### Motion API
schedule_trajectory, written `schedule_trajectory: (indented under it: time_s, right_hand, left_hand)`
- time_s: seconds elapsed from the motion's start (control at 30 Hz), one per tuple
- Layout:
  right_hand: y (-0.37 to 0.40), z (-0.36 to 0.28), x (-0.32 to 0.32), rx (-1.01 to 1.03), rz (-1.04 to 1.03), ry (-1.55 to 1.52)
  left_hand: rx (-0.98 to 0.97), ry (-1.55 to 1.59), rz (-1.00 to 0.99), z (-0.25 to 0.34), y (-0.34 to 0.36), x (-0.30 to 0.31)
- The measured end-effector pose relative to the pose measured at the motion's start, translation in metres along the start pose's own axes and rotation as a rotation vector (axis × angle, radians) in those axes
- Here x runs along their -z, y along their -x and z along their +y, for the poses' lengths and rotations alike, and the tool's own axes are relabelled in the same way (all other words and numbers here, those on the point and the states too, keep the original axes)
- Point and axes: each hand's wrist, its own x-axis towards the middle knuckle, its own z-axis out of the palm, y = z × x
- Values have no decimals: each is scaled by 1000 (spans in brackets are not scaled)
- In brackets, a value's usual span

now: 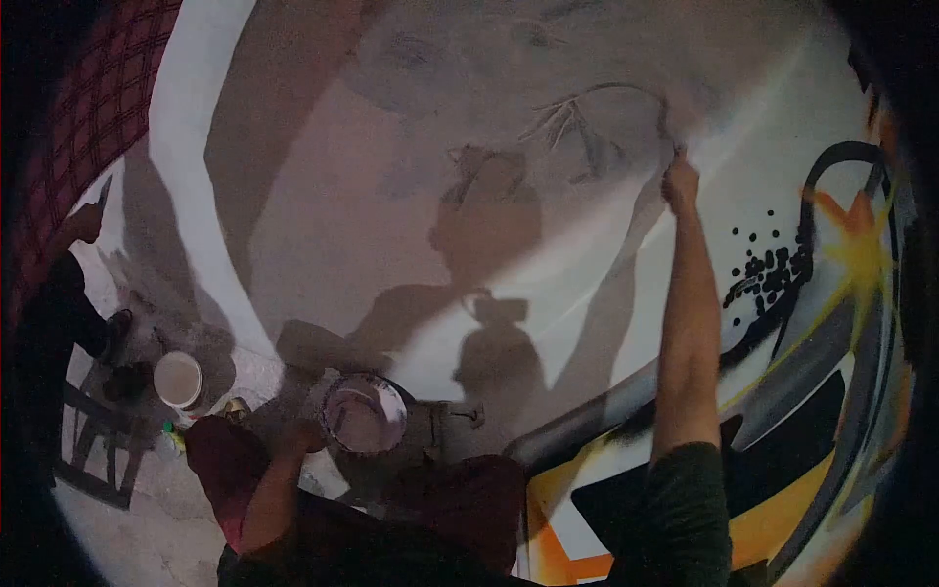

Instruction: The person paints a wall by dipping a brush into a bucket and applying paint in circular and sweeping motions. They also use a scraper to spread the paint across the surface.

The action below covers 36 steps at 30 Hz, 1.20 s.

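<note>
Looks dim and muted overall, lit from behind the camera onto the wall (323,245), with a pale diagonal band of brightness (729,137) and dark, overlapping head and arm shadows (494,220). Bends toward the rim, fading to black in the corners.

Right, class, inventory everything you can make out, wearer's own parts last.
Painted wall: one, pale with orange, yellow and black, ahead
Checked surface: one, dark red, upper left
Shadows: several, dark, on the wall
Co-worker: one, dark clothing, far left
Pail: one, whitish, left floor
Small item: one, green-topped, below pail
Frame: one, dark, lower left
Tub: one, pale inside, lower centre
Legs: two, dark red clothing, bottom
Left hand: one, bare, by the tub
Right hand: one, bare, raised at wall
</note>
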Motion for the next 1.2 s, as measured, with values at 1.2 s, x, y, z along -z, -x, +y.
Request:
schedule_trajectory:
  time_s: [1.2]
  right_hand:
    - [98, -84, -126, 150, -12, 124]
  left_hand:
    - [22, -53, -89, 11, 9, 21]
